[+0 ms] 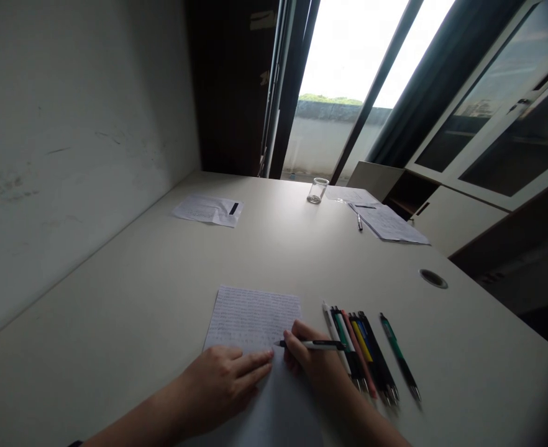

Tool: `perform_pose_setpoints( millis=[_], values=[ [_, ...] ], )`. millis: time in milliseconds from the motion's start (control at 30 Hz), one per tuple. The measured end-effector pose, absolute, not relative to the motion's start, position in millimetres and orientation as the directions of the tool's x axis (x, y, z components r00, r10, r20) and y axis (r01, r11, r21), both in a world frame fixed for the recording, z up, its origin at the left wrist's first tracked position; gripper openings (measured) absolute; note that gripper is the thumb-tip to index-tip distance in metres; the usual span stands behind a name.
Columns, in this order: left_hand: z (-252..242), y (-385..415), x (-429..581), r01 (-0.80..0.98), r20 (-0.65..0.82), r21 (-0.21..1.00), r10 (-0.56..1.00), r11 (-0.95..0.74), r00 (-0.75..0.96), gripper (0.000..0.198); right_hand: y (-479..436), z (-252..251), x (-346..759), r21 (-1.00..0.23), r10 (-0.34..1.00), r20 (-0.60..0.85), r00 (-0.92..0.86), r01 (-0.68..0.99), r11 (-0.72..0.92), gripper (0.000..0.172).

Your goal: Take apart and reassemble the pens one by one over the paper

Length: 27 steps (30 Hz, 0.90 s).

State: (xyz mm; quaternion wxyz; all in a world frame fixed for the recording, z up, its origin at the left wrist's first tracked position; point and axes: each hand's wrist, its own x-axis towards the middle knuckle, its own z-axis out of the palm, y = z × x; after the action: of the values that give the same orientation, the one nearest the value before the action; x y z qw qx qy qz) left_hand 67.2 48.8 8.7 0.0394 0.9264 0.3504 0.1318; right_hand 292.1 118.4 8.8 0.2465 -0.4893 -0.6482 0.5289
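Pinching a pen (pixel 312 344), the right hand (pixel 318 366) writes while the left hand (pixel 218 385) lies flat, fingers spread, on the paper (pixel 250 316)

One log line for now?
right hand: pen, tip on sheet | left hand: flat on sheet | spare pens: row at right

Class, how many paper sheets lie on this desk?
4: written sheet under left hand and right hand, far-left sheet, two overlapping far-right sheets by the jar; stacked ones may be hidden.
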Motion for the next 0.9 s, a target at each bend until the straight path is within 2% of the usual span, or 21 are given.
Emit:
perform_pose_setpoints(
  millis=[467,700,900],
  values=[
    [12.1,46.5,69.5,0.660,0.088,0.182,0.681,-0.729,0.727,0.048,118.0,10.9,290.0,-0.919,0.891,-0.223,-0.396,0.390,-0.057,0.032],
    [12.1,46.6,69.4,0.645,0.137,0.192,0.671,-0.739,0.728,0.047,118.2,9.5,288.5,-0.922,0.892,-0.216,-0.397,0.383,-0.053,0.030],
    [13.0,47.3,70.3,0.656,0.115,0.176,0.677,-0.734,0.727,0.046,118.9,10.9,288.8,-0.918,0.886,-0.215,-0.411,0.393,-0.040,0.030]
  ],
)
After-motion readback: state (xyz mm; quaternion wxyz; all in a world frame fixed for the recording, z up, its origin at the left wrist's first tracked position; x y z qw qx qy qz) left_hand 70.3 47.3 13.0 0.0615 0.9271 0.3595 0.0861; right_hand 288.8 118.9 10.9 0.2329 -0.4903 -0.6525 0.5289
